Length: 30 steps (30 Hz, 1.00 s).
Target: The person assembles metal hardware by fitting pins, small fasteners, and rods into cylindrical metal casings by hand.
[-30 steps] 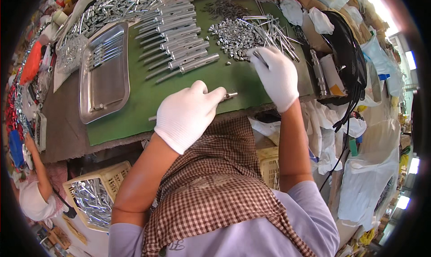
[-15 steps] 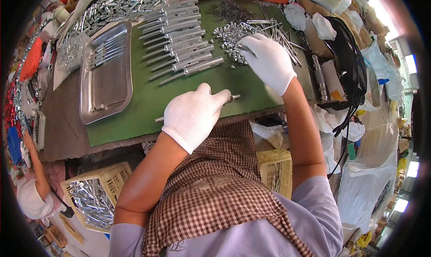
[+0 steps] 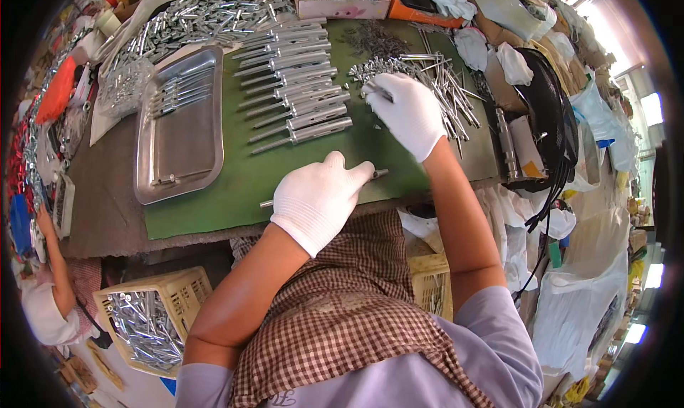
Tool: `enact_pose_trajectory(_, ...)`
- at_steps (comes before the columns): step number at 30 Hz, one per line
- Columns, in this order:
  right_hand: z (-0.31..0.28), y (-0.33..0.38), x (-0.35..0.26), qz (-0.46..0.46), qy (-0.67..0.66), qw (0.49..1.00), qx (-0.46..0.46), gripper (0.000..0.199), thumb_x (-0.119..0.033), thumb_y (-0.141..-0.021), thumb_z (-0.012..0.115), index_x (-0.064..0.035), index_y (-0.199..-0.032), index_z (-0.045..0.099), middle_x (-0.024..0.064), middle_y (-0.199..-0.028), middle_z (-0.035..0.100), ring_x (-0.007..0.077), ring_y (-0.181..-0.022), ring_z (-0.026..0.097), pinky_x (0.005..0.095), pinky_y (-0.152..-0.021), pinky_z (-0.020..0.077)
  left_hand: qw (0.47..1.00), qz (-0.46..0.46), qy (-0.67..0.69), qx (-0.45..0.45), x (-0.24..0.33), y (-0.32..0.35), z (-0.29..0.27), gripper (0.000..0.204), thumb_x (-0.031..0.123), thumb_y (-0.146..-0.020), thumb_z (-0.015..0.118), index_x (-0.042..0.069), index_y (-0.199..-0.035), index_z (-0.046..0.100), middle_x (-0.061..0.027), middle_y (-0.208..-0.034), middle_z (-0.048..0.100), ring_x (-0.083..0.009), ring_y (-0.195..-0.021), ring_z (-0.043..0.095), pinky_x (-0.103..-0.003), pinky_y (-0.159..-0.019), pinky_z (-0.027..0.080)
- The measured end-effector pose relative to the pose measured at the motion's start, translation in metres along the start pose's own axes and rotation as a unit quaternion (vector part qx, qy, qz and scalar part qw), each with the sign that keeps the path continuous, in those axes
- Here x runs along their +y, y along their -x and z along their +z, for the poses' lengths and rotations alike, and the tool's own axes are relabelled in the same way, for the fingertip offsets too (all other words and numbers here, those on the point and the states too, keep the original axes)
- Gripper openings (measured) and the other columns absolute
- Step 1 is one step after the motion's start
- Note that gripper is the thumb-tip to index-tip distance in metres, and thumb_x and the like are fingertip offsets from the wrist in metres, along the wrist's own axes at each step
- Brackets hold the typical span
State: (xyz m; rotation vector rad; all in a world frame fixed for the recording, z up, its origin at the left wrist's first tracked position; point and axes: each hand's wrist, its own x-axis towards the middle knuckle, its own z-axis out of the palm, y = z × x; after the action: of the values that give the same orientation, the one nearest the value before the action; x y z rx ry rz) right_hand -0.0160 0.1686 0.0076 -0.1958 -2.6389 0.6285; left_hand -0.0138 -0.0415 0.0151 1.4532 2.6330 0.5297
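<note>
My left hand [image 3: 318, 198], in a white knitted glove, is closed around a slim metal rod [image 3: 381, 173] low over the green work mat. One end shows past the fingertips, the other below the palm; the middle is hidden. My right hand [image 3: 410, 112], gloved alike, has its fingers pinched beside a pile of small cone-shaped metal pieces [image 3: 385, 67]. Something grey shows between these fingers, too small to make out. Left of that hand lies a row of metal bolts with thick sleeves [image 3: 320, 128], their thin shafts pointing left.
A steel tray [image 3: 178, 176] on the left holds several thin rods. Loose rods [image 3: 456, 112] lie right of the cones, dark small parts [image 3: 374, 38] behind. A heap of metal sleeves [image 3: 206, 16] covers the far left. Below the table stands a crate of bolts [image 3: 189, 287].
My right hand has drawn back from the cone pile, slightly left and nearer to me. My left hand keeps its hold on the rod. The whole view has shifted a little.
</note>
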Motion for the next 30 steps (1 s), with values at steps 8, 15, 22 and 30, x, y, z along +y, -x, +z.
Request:
enact_pose_trajectory(8,0.004,-0.036,0.0,-0.044,0.107,0.991,-0.064,0.017,-0.021,-0.087,0.062,-0.0106,-0.098,0.07,0.0129,-0.098,0.063,0.0346,-0.088,0.064,0.0447,-0.077,0.0521,1.0,0.004,0.007,0.001,-0.003,0.0,0.001,0.017,0.024,-0.091,0.062,0.024,-0.107,0.067,-0.0097,-0.08,0.056,-0.0301,-0.061,0.063,-0.042,-0.053,0.052)
enact_pose_trajectory(15,0.002,-0.046,0.001,-0.098,0.278,0.935,-0.198,0.016,-0.016,-0.088,0.061,-0.0076,-0.101,0.063,0.0132,-0.103,0.061,0.0337,-0.091,0.065,0.0463,-0.077,0.0535,1.0,0.012,0.011,0.008,-0.002,-0.001,-0.001,0.017,0.024,-0.091,0.062,0.023,-0.107,0.068,-0.0101,-0.081,0.056,-0.0307,-0.061,0.064,-0.043,-0.054,0.052)
enact_pose_trajectory(22,-0.026,0.012,-0.012,-0.042,0.107,0.991,-0.068,0.013,-0.013,-0.092,0.062,-0.0056,-0.102,0.06,0.0169,-0.098,0.066,0.0362,-0.088,0.067,0.0439,-0.075,0.0536,1.0,0.002,0.001,0.002,-0.002,-0.001,-0.001,0.017,0.024,-0.091,0.062,0.023,-0.108,0.068,-0.0093,-0.079,0.056,-0.0305,-0.063,0.064,-0.042,-0.055,0.053)
enact_pose_trajectory(30,-0.018,0.101,-0.029,0.032,-0.114,0.993,-0.021,0.015,-0.003,-0.085,0.068,-0.0006,-0.099,0.063,0.0131,-0.084,0.064,0.0266,-0.074,0.063,0.0336,-0.071,0.051,1.0,-0.009,-0.008,-0.001,0.001,0.0,-0.001,0.014,0.026,-0.092,0.061,0.024,-0.105,0.066,-0.0085,-0.079,0.057,-0.0304,-0.063,0.064,-0.042,-0.054,0.052)
